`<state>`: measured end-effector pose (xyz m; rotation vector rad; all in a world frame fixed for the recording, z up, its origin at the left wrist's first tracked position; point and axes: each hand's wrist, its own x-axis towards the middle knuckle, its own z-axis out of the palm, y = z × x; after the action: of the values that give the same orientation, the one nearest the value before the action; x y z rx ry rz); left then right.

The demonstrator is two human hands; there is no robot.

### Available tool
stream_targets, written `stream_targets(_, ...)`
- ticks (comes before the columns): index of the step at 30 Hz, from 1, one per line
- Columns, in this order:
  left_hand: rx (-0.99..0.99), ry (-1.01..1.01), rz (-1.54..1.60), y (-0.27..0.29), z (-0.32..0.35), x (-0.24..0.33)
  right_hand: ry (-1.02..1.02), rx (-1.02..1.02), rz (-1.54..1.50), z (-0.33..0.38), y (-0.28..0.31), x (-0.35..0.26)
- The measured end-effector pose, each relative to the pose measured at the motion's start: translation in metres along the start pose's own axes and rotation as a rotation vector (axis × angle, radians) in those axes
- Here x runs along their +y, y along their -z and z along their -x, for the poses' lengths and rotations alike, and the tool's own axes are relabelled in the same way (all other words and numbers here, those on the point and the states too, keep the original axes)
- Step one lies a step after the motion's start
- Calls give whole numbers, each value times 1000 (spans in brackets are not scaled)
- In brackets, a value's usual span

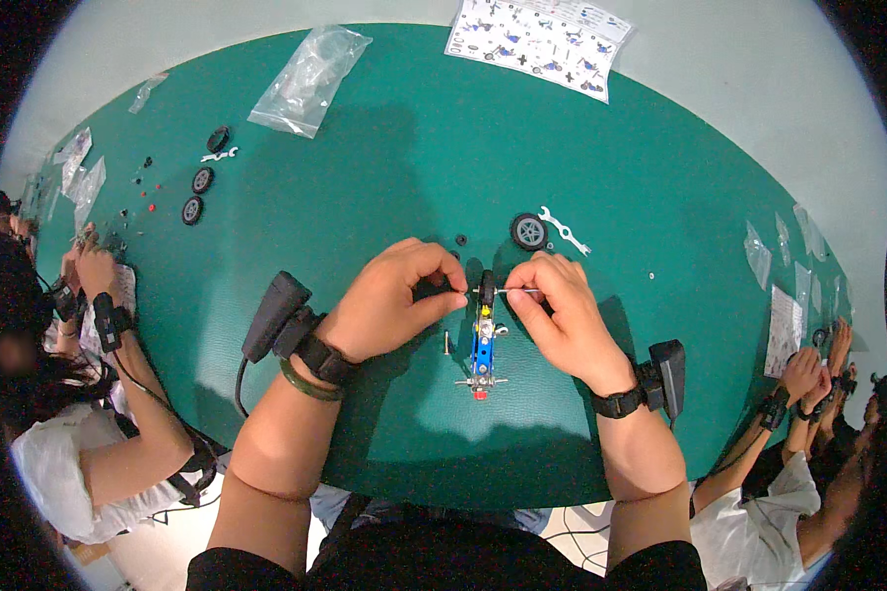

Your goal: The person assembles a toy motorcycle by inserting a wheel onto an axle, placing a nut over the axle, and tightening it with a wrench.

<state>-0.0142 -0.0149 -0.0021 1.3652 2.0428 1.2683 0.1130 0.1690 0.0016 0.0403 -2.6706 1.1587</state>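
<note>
A small toy motorcycle [482, 350] with blue and yellow parts stands between my hands, its black wheel [488, 286] at the far end. Silver rods stick out sideways at its near end, above a red tip. My right hand [560, 313] is closed in a pinch on a thin metal rod [508, 291] that points at the wheel from the right. On the wheel's left side, my left hand [389, 300] has thumb and forefinger curled together at the axle's end; whatever sits between them is too small to make out. A loose bolt [447, 342] lies left of the toy.
Beyond my right hand lie a grey-hubbed wheel [529, 231] and a silver wrench [564, 230]. A small black ring [460, 239] is past my left hand. Farther off are a plastic bag [310, 81] and an instruction sheet [540, 44]. Co-workers' hands [97, 271] work at both sides.
</note>
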Motion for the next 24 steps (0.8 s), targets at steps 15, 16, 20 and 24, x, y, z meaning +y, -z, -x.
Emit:
stream_targets(15, 20, 66, -20, -4, 0, 6, 12, 38, 4, -1, -4, 2)
stream_targets(16, 25, 61, 2, -5, 0, 5, 14, 37, -3, -2, -4, 1)
stream_targets(20, 28, 64, 47, -6, -1, 6, 3, 46, -16, -1, -2, 2)
stream_targets(24, 45, 89, 81, -7, -1, 7, -6, 60, -47, -1, -3, 4)
